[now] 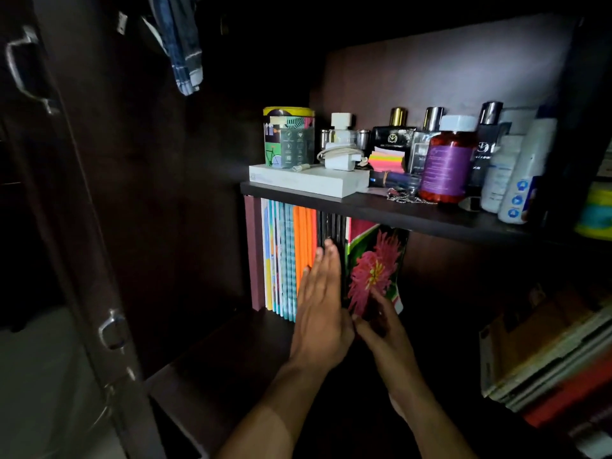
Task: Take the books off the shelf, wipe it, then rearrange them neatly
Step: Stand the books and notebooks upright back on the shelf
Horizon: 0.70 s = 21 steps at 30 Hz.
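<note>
A row of thin books (288,260) stands upright at the left of the lower shelf (231,352): white, teal, orange and black spines. My left hand (321,303) lies flat with straight fingers against the orange and black spines. At the right end of the row a book with a pink flower cover (374,270) leans slightly outward. My right hand (381,323) holds that book by its lower corner, fingers curled round the edge. The right part of the lower shelf is dark.
The upper shelf board (414,212) carries a printed tin (288,137), a white box (308,182), a charger, sticky notes, perfume bottles and a red pill bottle (448,160). A stack of books (556,359) lies at the right. The open wardrobe door (82,226) stands left.
</note>
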Available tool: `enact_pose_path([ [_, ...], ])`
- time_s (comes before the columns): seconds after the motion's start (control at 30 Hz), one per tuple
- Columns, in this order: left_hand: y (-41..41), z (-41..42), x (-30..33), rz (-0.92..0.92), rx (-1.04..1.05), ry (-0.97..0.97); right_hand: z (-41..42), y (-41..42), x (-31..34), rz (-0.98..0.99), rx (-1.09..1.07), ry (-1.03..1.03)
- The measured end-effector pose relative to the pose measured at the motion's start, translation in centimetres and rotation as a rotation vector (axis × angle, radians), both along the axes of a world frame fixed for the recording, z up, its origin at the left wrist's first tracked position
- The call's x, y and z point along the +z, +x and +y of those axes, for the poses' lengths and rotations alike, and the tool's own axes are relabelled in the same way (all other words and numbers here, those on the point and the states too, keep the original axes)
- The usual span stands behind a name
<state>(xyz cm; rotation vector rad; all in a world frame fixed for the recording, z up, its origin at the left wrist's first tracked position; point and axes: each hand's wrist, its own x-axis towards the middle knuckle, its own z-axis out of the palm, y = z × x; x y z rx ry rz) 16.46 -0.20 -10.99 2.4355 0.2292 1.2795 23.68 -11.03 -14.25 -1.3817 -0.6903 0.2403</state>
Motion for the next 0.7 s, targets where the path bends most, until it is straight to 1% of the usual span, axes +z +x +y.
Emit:
enact_pose_path([
  [0.07, -0.2, 0.3, -0.2, -0.029, -0.01, -0.057, -0.1, -0.4, 0.0, -0.033, 0.008, -0.02],
  [0.17, -0.4, 0.4, -0.4, -0.03, -0.003, -0.093, 0.0, -0.5, 0.0, -0.101, -0.066, -0.061],
  [0.3, -0.6, 1.5, -0.9, -0.219, 0.066, -0.293, 0.2, -0.4, 0.2, -0.117, -0.079, -0.075],
  [0.33, -0.5, 2.0, -1.0, -0.206, 0.063, -0.349, 0.1, -0.5, 0.2, -0.129, -0.067, -0.084],
  [0.4, -0.2, 2.7, -1.2, -0.109, 0.042, -0.392, 0.3, -0.5, 0.1, -0.145, -0.034, -0.103],
  [0.57, -1.0, 3.2, -0.5, 0.141, 0.103, -0.323, 0.1, -0.8, 0.2, -0.12, 0.026, -0.129],
  [0.63, -1.5, 3.3, -0.1, 0.18, 0.167, -0.293, -0.1, -1.0, 0.5, -0.122, 0.039, -0.143],
  [0.7, -1.4, 3.2, -0.2, 0.181, 0.199, -0.259, 0.0, -1.0, 0.5, -0.13, 0.033, -0.161],
])
